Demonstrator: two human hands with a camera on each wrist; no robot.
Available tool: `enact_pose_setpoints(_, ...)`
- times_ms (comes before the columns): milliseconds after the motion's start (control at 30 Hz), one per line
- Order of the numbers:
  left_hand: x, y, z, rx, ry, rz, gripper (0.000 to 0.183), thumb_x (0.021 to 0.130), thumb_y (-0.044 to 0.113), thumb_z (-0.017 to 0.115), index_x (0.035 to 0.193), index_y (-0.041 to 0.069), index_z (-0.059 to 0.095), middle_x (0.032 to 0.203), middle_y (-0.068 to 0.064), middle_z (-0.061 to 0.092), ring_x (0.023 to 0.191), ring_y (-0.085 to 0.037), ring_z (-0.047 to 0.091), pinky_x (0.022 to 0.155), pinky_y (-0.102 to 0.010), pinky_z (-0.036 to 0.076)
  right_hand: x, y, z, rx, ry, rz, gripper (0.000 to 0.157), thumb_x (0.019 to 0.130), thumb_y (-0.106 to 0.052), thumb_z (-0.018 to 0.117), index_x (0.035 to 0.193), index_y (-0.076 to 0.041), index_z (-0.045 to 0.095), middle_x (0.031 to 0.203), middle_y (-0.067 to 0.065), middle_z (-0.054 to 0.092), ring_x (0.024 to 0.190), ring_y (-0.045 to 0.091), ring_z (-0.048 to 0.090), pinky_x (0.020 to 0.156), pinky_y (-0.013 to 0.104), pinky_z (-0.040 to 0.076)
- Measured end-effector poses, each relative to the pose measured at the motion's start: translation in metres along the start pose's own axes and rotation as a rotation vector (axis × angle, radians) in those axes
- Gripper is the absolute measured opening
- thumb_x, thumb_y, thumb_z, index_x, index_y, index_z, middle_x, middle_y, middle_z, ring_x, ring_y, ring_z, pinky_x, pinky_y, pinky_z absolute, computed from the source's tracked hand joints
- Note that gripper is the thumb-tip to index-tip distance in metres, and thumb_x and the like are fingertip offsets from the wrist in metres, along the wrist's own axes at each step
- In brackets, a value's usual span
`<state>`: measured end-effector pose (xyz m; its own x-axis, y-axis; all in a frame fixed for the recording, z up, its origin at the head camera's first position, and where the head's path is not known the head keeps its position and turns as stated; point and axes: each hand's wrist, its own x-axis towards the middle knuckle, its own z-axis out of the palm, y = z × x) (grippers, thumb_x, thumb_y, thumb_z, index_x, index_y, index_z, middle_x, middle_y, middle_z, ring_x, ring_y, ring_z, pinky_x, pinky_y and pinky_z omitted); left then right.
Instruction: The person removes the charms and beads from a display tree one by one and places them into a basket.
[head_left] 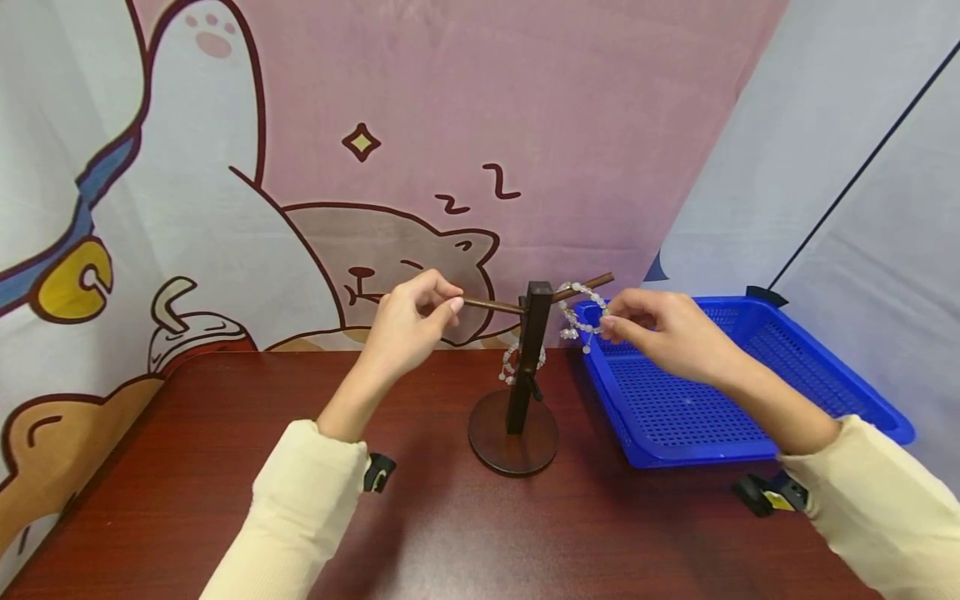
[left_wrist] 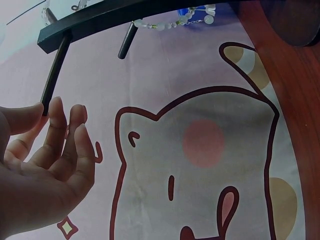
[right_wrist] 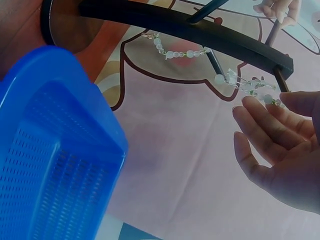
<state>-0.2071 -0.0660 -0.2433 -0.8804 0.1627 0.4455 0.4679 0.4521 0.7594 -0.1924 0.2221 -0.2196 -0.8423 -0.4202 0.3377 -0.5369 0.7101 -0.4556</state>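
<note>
Left hand: The left hand [head_left: 412, 321] pinches the tip of the slim brown rod-shaped peg [head_left: 491, 305] between thumb and fingertips; narrow grip.
Right hand: The right hand [head_left: 667, 329] pinches one side of the clear-and-white beaded bracelet with small charms [head_left: 597, 298].
Bracelet position: At the opposite brown peg [head_left: 607, 277], overlapping it in the head view; whether threaded, cannot tell.
Stand: The dark wooden stand with square post and round base [head_left: 529, 358] is upright; light left-hand counterforce should suffice, as side pull could tip it.
Handling: Advisable to move the loop along the peg's line, charms hanging free, without stretching the strand.
Clearance: A second beaded bracelet [head_left: 508, 362] hangs lower, by the post; avoid knocking it.
</note>
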Motion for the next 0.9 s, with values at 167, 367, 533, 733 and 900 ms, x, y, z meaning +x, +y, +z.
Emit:
enact_pose_setpoints(167,0.000,0.001,-0.001,0.007,0.001,0.004,0.007,0.088,0.007,0.060,0.093,0.005,0.064,0.069,-0.008,0.065,0.066,-0.019,0.058,0.063,-0.032,0.040,-0.001,0.002,-0.001,-0.008,0.005,0.002,0.011,0.092,-0.010,0.058,0.084,-0.008,0.065,0.076,-0.002,0.066,0.072,0.009,0.061,0.064,0.023,0.049)
enact_pose_setpoints(367,0.000,0.001,-0.001,0.004,-0.002,0.004,0.007,0.088,0.007,0.060,0.093,0.005,0.063,0.071,-0.010,0.066,0.066,-0.020,0.058,0.062,-0.032,0.039,-0.003,0.004,-0.004,-0.017,0.010,0.007,0.010,0.092,-0.011,0.059,0.084,-0.009,0.065,0.077,-0.002,0.065,0.072,0.012,0.061,0.063,0.023,0.047)
enact_pose_setpoints(533,0.000,0.002,-0.001,0.001,-0.002,0.001,0.007,0.088,0.007,0.060,0.093,0.005,0.063,0.070,-0.008,0.065,0.066,-0.020,0.058,0.061,-0.031,0.040,-0.004,0.007,-0.007,-0.033,0.018,0.005,0.009,0.091,-0.011,0.059,0.085,-0.009,0.065,0.077,-0.002,0.065,0.071,0.010,0.061,0.062,0.022,0.047)
enact_pose_setpoints(733,0.000,0.002,-0.001,-0.002,-0.004,-0.007,0.007,0.088,0.008,0.060,0.093,0.005,0.063,0.071,-0.009,0.066,0.067,-0.020,0.058,0.062,-0.031,0.040,-0.006,0.008,-0.011,-0.043,0.039,0.006,0.009,0.091,-0.010,0.059,0.085,-0.009,0.066,0.077,-0.002,0.065,0.069,0.005,0.059,0.060,0.022,0.045)
enact_pose_setpoints(900,0.000,0.002,-0.001,-0.005,-0.007,-0.016,0.007,0.088,0.008,0.060,0.093,0.006,0.063,0.071,-0.009,0.066,0.067,-0.020,0.058,0.061,-0.031,0.040,-0.007,0.010,-0.015,-0.056,0.047,0.021,0.010,0.091,-0.011,0.059,0.085,-0.011,0.066,0.077,-0.002,0.066,0.070,0.005,0.059,0.060,0.021,0.043)
